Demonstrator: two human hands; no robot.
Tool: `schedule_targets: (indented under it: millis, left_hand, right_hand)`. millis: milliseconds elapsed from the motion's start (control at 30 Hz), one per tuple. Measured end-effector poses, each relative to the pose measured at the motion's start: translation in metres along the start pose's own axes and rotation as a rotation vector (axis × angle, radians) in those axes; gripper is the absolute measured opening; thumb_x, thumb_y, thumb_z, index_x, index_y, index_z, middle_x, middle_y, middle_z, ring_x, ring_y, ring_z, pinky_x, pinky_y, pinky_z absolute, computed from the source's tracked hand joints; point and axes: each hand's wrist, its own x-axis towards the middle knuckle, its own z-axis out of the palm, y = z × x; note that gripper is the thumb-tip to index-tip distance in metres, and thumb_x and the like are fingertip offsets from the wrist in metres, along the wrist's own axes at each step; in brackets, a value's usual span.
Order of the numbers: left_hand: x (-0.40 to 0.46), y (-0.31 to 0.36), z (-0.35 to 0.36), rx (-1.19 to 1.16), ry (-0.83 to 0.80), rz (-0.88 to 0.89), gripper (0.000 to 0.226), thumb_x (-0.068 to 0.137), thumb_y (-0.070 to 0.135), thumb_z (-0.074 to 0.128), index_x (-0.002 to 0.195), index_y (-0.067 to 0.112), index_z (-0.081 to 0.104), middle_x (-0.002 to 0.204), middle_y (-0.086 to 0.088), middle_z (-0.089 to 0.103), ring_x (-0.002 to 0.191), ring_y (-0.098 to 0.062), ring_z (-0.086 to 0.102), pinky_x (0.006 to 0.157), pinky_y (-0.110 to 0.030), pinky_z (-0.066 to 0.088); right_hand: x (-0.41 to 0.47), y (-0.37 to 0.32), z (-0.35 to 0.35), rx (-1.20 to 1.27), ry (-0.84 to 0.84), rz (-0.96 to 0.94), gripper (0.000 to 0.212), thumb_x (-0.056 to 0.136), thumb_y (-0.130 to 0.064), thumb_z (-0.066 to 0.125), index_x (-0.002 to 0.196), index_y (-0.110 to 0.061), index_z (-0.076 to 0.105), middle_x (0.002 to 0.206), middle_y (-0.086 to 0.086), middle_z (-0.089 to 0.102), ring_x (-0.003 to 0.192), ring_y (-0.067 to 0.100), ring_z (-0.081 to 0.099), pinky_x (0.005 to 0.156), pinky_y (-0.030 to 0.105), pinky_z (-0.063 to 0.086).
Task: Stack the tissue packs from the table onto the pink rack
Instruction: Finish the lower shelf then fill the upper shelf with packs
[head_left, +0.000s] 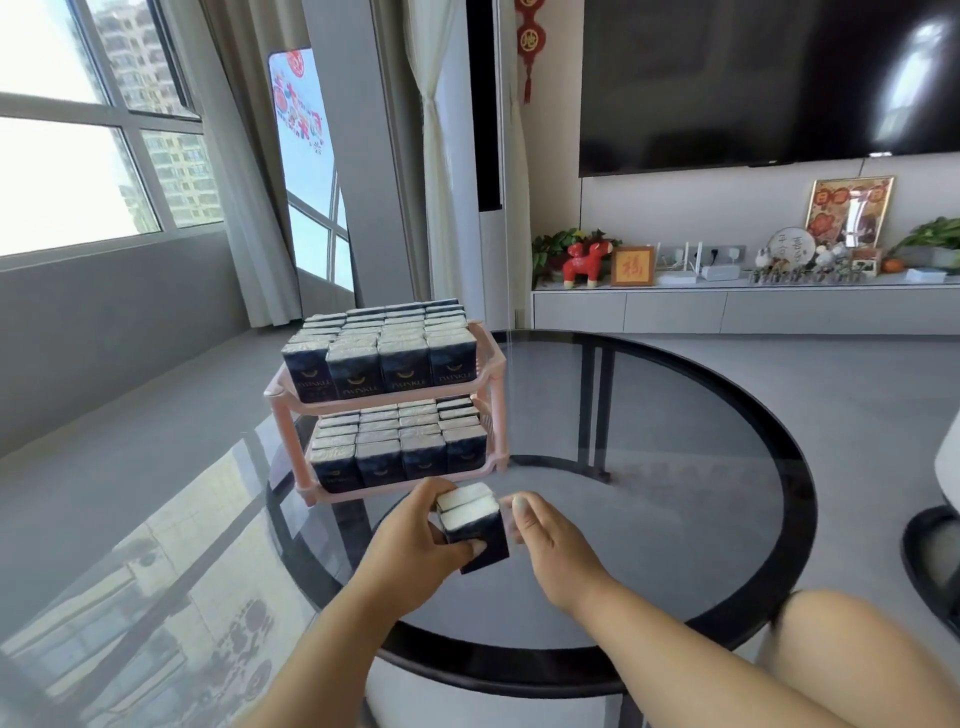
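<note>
a person sits at a round glass table (701, 519) with a black rim. the left hand (415, 540) holds two dark blue tissue packs (475, 525) pressed together, with the fingers curled round one side and the thumb on the front. the packs are up off the glass, just in front of the pink rack (491, 395), and their white tops face up. the right hand (540, 540) is just beside the packs on the other side. its fingers are bent in loosely and look blurry, so it is hard to say if they touch the packs; it does not seem to grip anything.

the pink rack stands on the far left part of the table. it has two shelves. the top shelf (384, 353) is full of dark tissue packs standing in rows, and the bottom shelf (400, 447) is full of rows too.

behind the table are a big dark tv (769, 78), a long grey cabinet (727, 309) and a red toy animal (587, 262) on it.
</note>
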Motion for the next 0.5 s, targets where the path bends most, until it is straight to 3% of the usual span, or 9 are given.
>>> schedule_targets:
  millis: [100, 200, 267, 367, 500]
  left_hand:
    - [-0.001, -0.002, -0.033, 0.016, 0.037, -0.025, 0.048, 0.073, 0.022, 0.083, 0.108, 0.033, 0.05, 0.084, 0.013, 0.059, 0.066, -0.003, 0.055, 0.056, -0.014, 0.04]
    - [-0.005, 0.002, -0.071, 0.008, 0.1, -0.029, 0.05, 0.074, 0.013, 0.083, 0.11, 0.027, 0.052, 0.091, 0.011, 0.06, 0.075, -0.002, 0.056, 0.061, -0.011, 0.044]
    - [-0.006, 0.003, -0.097, -0.014, 0.155, -0.025, 0.05, 0.073, 0.007, 0.082, 0.109, 0.025, 0.053, 0.09, 0.011, 0.06, 0.075, -0.002, 0.056, 0.06, -0.008, 0.045]
    - [0.0, 0.004, -0.135, -0.01, 0.247, -0.005, 0.05, 0.071, 0.006, 0.083, 0.104, 0.03, 0.055, 0.092, 0.007, 0.063, 0.08, -0.01, 0.059, 0.068, -0.019, 0.044]
    - [0.012, 0.018, -0.175, 0.035, 0.37, 0.03, 0.05, 0.07, 0.006, 0.083, 0.106, 0.026, 0.054, 0.092, 0.012, 0.062, 0.08, -0.006, 0.058, 0.071, -0.023, 0.041]
  right_hand:
    - [0.005, 0.006, 0.001, -0.046, 0.051, 0.021, 0.083, 0.078, -0.08, 0.015, 0.104, -0.014, 0.057, 0.096, 0.0, 0.061, 0.093, 0.015, 0.057, 0.086, 0.031, 0.044]
    - [0.009, 0.013, 0.005, -0.173, 0.049, -0.026, 0.063, 0.091, -0.061, 0.026, 0.1, -0.007, 0.058, 0.101, 0.006, 0.062, 0.098, 0.02, 0.057, 0.087, 0.036, 0.045]
    - [0.01, 0.014, 0.007, -0.195, 0.068, -0.035, 0.075, 0.085, -0.072, 0.02, 0.095, -0.008, 0.059, 0.098, 0.003, 0.062, 0.095, 0.017, 0.056, 0.086, 0.037, 0.046]
    - [0.011, 0.015, 0.009, -0.236, 0.095, -0.054, 0.097, 0.07, -0.086, 0.003, 0.09, -0.01, 0.059, 0.092, 0.001, 0.06, 0.091, 0.015, 0.055, 0.083, 0.036, 0.045]
    - [0.012, 0.02, 0.011, -0.283, 0.098, -0.077, 0.088, 0.077, -0.079, 0.006, 0.088, -0.01, 0.059, 0.091, 0.0, 0.06, 0.092, 0.015, 0.055, 0.084, 0.037, 0.045]
